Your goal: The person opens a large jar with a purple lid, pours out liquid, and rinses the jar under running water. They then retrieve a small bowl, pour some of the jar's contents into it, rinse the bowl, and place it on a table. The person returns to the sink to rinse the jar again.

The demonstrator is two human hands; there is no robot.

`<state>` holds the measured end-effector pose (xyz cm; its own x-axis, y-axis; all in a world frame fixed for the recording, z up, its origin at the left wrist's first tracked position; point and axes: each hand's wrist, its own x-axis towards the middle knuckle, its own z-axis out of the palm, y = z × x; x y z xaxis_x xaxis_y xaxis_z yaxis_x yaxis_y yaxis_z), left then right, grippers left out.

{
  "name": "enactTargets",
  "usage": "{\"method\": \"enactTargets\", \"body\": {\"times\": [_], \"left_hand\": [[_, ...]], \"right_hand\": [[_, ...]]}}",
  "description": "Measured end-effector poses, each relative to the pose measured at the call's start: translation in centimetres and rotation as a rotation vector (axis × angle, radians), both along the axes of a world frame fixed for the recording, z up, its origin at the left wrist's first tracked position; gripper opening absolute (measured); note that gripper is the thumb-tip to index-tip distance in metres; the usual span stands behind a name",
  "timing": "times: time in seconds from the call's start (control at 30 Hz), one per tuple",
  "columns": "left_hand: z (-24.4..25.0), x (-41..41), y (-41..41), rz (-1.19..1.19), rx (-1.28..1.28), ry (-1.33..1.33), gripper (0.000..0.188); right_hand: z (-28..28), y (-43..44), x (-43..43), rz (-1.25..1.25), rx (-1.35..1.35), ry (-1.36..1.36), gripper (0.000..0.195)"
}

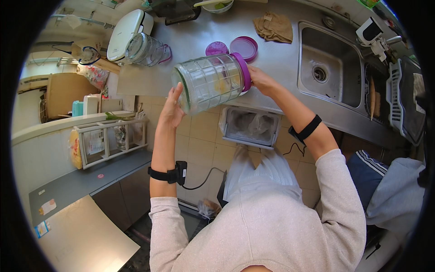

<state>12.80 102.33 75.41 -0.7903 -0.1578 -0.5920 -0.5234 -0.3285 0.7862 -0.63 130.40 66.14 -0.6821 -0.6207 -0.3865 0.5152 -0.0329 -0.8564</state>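
Note:
A large ribbed glass jar (209, 81) lies tilted on its side in both hands, above the front edge of the steel counter. My left hand (173, 107) cups its base, thumb on the glass. At the other end, my right hand (261, 81) grips the purple collar (242, 72) around its mouth, with the fingers partly hidden behind it. A yellowish patch shows through the glass; I cannot tell whether it is inside. Just behind the jar lie a round purple lid (244, 47) and a smaller purple piece (216, 48).
A second glass jar (144, 49) leans by a white appliance (125, 35) at the left. Behind are a brown cloth (273, 28) and a bowl (217, 6). The sink (321, 54) is at right. Below the counter, an open drawer-like bin (251, 125) holds plastic bags.

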Motion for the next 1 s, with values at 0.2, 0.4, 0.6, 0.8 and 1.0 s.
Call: {"method": "enactTargets", "body": {"times": [0.2, 0.4, 0.6, 0.8, 1.0], "left_hand": [[1.5, -2.2, 1.7, 0.013, -0.248, -0.062, 0.122], [3.8, -3.6, 3.9, -0.048, -0.357, -0.080, 0.130], [4.5, -3.4, 4.5, -0.074, -0.408, -0.037, 0.127], [5.9, -4.0, 5.3, -0.079, -0.415, 0.055, 0.120], [7.3, -3.4, 6.5, -0.103, -0.477, 0.062, 0.118]], "right_hand": [[-1.3, 0.6, 0.0, -0.055, -0.107, -0.083, 0.039], [-3.9, 1.6, 0.0, -0.037, -0.162, -0.198, 0.042], [-3.2, 2.1, -0.3, -0.047, -0.246, -0.206, 0.039], [-1.2, 1.9, 1.8, -0.086, -0.274, -0.279, 0.031], [-1.4, 2.7, 1.5, -0.088, -0.305, -0.338, 0.027]]}}
